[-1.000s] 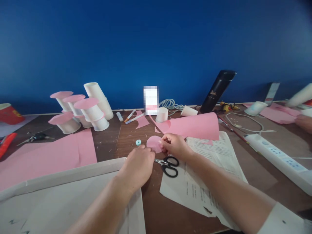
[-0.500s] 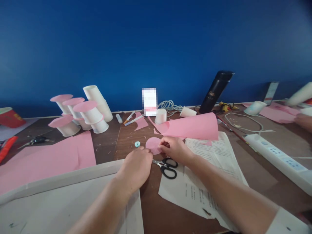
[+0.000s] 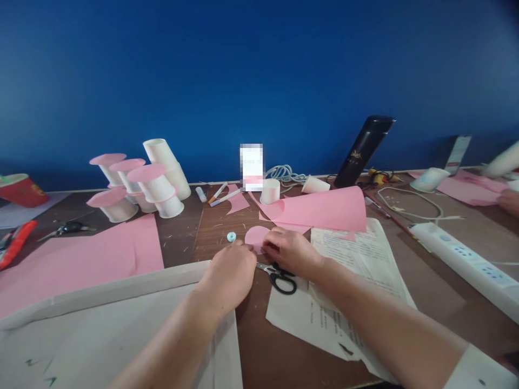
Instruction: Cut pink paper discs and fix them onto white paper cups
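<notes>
A pink paper circle (image 3: 255,236) is between my two hands, close to the brown table top. My left hand (image 3: 235,273) is closed, its curled fingertips at the circle's lower left edge. At the lower right edge, the thumb and fingers of my right hand (image 3: 292,251) pinch the paper. Scissors with black handles (image 3: 286,283) lie just below, their blades partly hidden by my left hand. A small pale-blue ring (image 3: 231,236) rests beside my left fingertips.
At the left, white paper cups (image 3: 159,186) are stacked with pink discs. A pink sheet (image 3: 324,209) curls behind my right hand, over printed paper (image 3: 368,246). A black bottle (image 3: 362,154) leans on the wall; a power strip (image 3: 466,259) lies right. Another person's hand (image 3: 508,201) shows far right.
My right hand has shifted slightly down and inward along the circle's edge, now covering part of the scissors' upper handle. The whole view has moved a little; the left hand keeps its place.
</notes>
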Motion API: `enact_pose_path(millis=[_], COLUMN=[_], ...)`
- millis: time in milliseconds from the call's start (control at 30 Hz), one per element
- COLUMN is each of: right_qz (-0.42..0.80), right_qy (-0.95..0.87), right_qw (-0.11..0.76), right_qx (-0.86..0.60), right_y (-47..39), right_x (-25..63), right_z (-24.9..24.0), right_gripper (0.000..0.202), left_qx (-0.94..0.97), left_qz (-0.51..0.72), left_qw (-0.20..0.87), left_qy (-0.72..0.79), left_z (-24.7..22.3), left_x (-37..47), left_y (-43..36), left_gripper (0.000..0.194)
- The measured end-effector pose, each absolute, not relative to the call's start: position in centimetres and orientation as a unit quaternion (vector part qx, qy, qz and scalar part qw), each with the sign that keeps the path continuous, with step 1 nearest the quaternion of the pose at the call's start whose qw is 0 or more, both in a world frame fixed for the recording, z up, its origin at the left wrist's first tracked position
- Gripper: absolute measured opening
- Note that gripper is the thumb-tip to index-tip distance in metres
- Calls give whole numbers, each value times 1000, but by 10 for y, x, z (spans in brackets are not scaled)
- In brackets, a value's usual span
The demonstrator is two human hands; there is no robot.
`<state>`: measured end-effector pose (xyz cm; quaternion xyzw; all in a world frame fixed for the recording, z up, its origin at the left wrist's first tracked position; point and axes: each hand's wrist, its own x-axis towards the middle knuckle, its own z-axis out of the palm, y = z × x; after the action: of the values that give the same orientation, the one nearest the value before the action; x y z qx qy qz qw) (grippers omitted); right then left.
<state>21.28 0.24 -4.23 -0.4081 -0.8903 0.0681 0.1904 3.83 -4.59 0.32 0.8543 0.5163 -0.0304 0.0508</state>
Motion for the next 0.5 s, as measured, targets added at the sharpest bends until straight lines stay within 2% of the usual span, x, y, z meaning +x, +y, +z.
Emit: enact_pose_path(millis=[200, 500], right_qz=[40, 8], right_qy=[-900, -887], right_qw=[161, 169], right_qx=[-403, -430], right_y=[-2, -1], right_x=[209, 206], right_z=[-37, -42], right_gripper=[14, 16], left_qx=[859, 861], left_qz=[-19, -22], left_qw=[39, 30], left_qy=[511, 507], left_z=[0, 0], left_x=[37, 38], left_y=[-46, -46], left_gripper=[31, 30])
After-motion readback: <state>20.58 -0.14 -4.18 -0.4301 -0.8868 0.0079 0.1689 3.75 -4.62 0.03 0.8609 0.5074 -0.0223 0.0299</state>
